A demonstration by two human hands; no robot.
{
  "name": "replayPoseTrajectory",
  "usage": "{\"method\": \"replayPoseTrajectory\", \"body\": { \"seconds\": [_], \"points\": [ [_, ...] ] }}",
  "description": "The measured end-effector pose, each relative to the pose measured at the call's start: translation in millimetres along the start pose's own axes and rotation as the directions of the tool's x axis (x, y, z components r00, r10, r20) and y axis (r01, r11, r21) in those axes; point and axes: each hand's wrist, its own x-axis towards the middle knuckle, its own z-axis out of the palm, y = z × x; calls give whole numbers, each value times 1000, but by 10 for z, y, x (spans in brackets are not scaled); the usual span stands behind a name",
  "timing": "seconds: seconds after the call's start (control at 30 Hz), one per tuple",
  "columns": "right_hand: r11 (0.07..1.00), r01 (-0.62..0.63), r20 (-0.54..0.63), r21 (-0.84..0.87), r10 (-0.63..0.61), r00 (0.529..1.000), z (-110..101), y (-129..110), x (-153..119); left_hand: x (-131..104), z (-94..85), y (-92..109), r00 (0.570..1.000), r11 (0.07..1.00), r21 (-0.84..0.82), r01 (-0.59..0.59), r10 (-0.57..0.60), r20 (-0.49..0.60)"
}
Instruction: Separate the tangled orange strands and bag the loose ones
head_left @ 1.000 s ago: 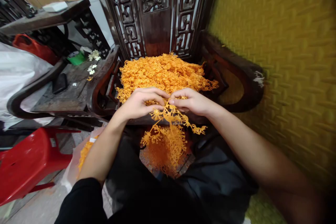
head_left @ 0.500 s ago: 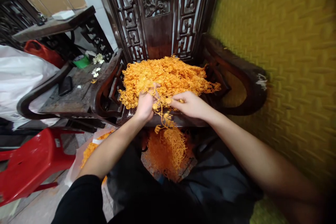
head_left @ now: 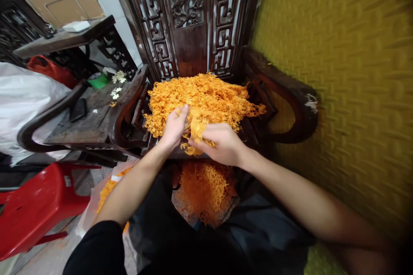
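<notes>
Right hand: the right hand (head_left: 222, 142) grasps an orange plastic blossom spray (head_left: 197, 128) in bent fingers, probably to steady the loose, springy piece.
Left hand: the left hand (head_left: 174, 126) is just left of the spray with its thumb raised; blur leaves me unable to tell whether it pinches a strand.
Spray: it lies between the hands, over the near edge of the seat, where both can likely reach it without stretching.
Orange heap: the tangled heap (head_left: 206, 92) fills the seat of a carved wooden armchair (head_left: 192, 49), whose back and arms seem to keep it from spreading.
Lower pile: a finer orange pile (head_left: 214, 189) sits below the seat, between the knees, perhaps there to catch what drops; any container is too dark to tell.
Near left: a plastic bag (head_left: 86, 210) with more orange pieces stands beside a red plastic stool (head_left: 37, 200).
</notes>
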Motion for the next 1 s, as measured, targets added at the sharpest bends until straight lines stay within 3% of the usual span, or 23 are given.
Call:
{"method": "replayPoseTrajectory", "body": {
  "seconds": [0.07, 0.13, 0.2, 0.27, 0.33, 0.4, 0.43, 0.5, 0.57, 0.6, 0.67, 0.73, 0.8, 0.93, 1.0],
  "points": [
    [988, 148, 178, 45, -154, 972, -18, -20, -23, 65, -44, 43, 992, 980, -157, 121, -126, -19],
    [983, 180, 377, 19, -174, 910, -36, -22, -44, 110, -84, 69, 985, 959, -235, 160, -172, -32],
    [995, 94, 479, -29, -69, 875, -75, 16, -56, 128, -109, 73, 989, 960, -253, 123, -141, -53],
    [996, -83, 463, 26, 61, 884, -154, 101, -54, 121, -116, 59, 997, 969, -244, 46, -60, -50],
    [938, -280, 357, 202, 196, 913, -255, 217, -37, 99, -109, 35, 998, 977, -211, -45, 37, -42],
    [809, -390, 190, 440, 340, 921, -339, 327, -6, 71, -99, 8, 990, 984, -120, -133, 128, -53],
    [741, -401, 90, 539, 423, 902, -364, 368, 13, 57, -96, -5, 982, 983, -48, -179, 176, -64],
    [669, -365, -123, 647, 565, 816, -377, 403, 51, 30, -96, -26, 953, 952, 121, -283, 293, -77],
    [713, -335, -324, 616, 617, 717, -354, 372, 75, 5, -101, -40, 913, 886, 265, -380, 405, -45],
    [767, -327, -412, 552, 591, 693, -335, 336, 79, -9, -103, -44, 898, 855, 314, -413, 440, -15],
    [883, -315, -513, 347, 460, 725, -295, 245, 69, -42, -100, -42, 892, 820, 374, -433, 450, 46],
    [950, -288, -507, 121, 309, 805, -253, 160, 45, -78, -88, -30, 901, 813, 404, -420, 426, 81],
    [965, -261, -465, -14, 225, 856, -211, 104, 16, -105, -77, -12, 903, 807, 416, -418, 418, 96],
    [958, -261, -490, -120, 171, 855, -155, 71, -36, -115, -94, 14, 883, 764, 460, -452, 455, 111],
    [958, -195, -439, -211, 85, 895, -155, 69, -45, -111, -124, 19, 872, 722, 512, -465, 472, 126]
  ]
}}
